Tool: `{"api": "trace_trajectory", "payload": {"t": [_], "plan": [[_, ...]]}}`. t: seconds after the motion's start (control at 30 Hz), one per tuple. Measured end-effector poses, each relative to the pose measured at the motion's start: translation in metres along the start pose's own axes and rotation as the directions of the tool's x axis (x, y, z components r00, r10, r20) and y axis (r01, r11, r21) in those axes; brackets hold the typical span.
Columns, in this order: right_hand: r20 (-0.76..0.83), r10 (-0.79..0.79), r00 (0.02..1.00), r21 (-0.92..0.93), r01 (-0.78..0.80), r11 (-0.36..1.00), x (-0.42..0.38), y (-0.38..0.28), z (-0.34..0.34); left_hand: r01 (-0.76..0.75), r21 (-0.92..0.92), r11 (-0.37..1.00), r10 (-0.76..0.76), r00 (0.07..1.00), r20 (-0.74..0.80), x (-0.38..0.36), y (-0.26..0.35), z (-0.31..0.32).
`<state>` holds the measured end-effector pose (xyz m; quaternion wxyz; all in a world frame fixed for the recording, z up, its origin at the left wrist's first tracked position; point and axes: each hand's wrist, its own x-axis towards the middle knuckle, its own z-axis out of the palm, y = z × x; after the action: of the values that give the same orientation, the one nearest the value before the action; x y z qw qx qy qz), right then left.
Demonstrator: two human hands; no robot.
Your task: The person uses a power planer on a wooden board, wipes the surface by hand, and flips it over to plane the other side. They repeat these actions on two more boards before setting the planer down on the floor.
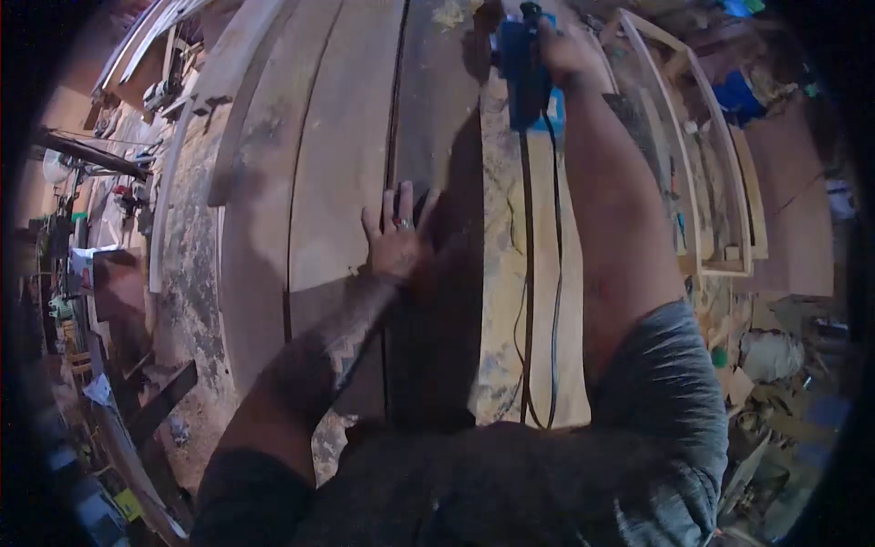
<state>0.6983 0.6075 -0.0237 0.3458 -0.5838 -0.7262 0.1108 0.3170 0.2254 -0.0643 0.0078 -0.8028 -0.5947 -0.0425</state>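
Observation:
Several long wooden boards (342,173) lie side by side, running away from my body. My left hand (401,239) rests palm down on them with its fingers spread and a ring on one finger. At the top, my right hand (567,56) is closed round a dark blue power tool (524,77), at the right side of the boards. A black cord (557,273) runs from the tool back toward my body. Beside the dark board lies a lighter board (567,356), with a dusty strip between them.
A rectangular wooden frame (749,205) lies at the right, near a large brown panel (791,210). Scraps and a pale roll (773,356) are at the lower right. Tools and clutter fill the left side, with a dark red box (121,285) among them.

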Motion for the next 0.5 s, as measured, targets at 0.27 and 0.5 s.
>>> {"api": "trace_trajectory", "payload": {"t": [0.27,0.5], "plan": [[0.028,0.396,0.918,0.121,-0.396,0.91,-0.27,-0.168,-0.107,0.107,-0.134,0.985,-0.089,0.987,0.135,-0.006,0.035,-0.064],[0.128,0.517,0.847,0.241,-0.532,0.812,-0.639,-0.348,-0.222,0.117,-0.089,0.989,-0.109,0.99,0.088,-0.005,0.033,-0.052]]}}
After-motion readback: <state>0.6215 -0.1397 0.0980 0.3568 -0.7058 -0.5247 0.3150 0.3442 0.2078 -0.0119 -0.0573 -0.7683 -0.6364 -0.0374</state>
